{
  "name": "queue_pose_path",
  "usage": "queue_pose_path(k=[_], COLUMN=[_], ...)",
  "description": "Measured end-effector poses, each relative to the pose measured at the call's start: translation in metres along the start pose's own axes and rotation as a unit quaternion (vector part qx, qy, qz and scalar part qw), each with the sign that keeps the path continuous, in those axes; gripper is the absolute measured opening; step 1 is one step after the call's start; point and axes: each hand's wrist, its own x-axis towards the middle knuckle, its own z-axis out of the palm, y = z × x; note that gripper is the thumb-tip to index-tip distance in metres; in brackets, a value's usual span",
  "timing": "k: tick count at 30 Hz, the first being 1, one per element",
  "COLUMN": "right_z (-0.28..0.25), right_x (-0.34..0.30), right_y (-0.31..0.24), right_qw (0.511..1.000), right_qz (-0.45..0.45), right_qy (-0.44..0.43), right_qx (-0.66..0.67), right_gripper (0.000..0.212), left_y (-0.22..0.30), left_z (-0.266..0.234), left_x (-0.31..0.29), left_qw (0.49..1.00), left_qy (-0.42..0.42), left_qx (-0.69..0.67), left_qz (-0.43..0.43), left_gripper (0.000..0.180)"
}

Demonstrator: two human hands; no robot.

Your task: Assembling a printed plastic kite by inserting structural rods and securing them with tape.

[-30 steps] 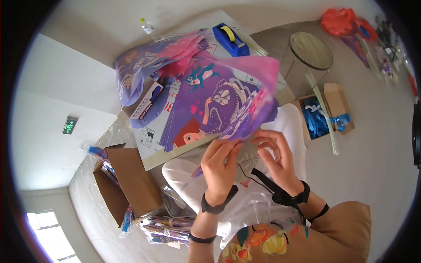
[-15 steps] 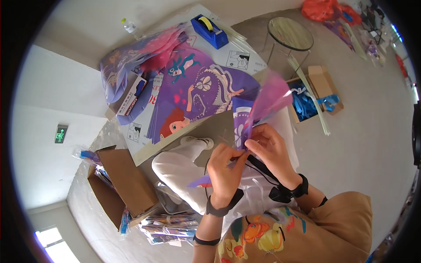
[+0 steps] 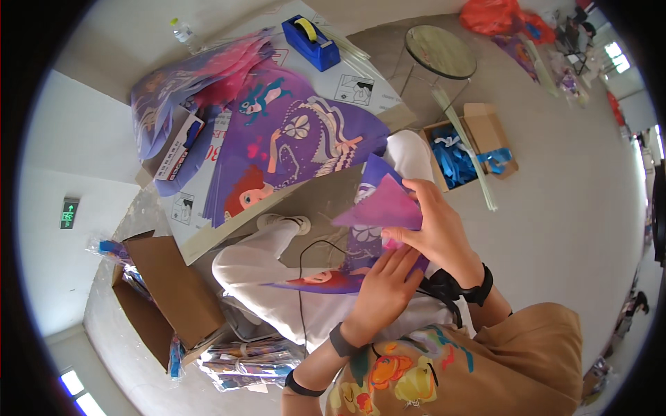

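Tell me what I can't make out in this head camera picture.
Head view:
Left hand: thumb hidden by the hand itself.
Held purple sheet: print partly covered by that hand.
Cardboard box at left: contents mostly hidden by its flap.
Dark items, upper right: too small to identify.

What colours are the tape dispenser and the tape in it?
The tape dispenser is blue, its tape roll yellow; the head view shows it.
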Motion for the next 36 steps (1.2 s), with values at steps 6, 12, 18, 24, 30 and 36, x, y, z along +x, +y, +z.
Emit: queue_pose_path(k=[6, 12, 18, 24, 30, 36], right_z=[-0.013, -0.023, -0.015, -0.017, -0.003, 0.021], right_x=[0.0, -0.005, -0.019, -0.009, -0.007, -0.011], right_y=[0.025, 0.015, 0.037, 0.044, 0.0, -0.034], right_qw=[0.984, 0.99, 0.99, 0.98, 0.978, 0.973], right_qz=[0.009, -0.019, 0.005, 0.141, 0.023, 0.012], right_qy=[-0.078, -0.062, -0.012, 0.119, 0.094, 0.066], right_qx=[-0.161, -0.125, -0.139, 0.078, 0.183, 0.22], right_gripper=[0.051, 0.059, 0.052, 0.008, 0.009, 0.014], left_y=[0.008, 0.0, -0.004, -0.005, -0.005, -0.008], left_z=[0.017, 0.007, 0.003, 0.003, -0.031, -0.06], left_x=[0.003, -0.005, -0.006, -0.011, -0.003, 0.009], left_qw=[0.994, 0.995, 0.994, 0.993, 0.936, 0.806], left_qy=[-0.041, -0.046, -0.033, -0.055, 0.051, 0.3], left_qx=[-0.08, -0.084, -0.098, -0.1, -0.279, -0.402], left_qz=[0.066, -0.008, -0.043, -0.041, -0.207, -0.314], left_gripper=[0.019, 0.023, 0.023, 0.021, 0.028, 0.04])
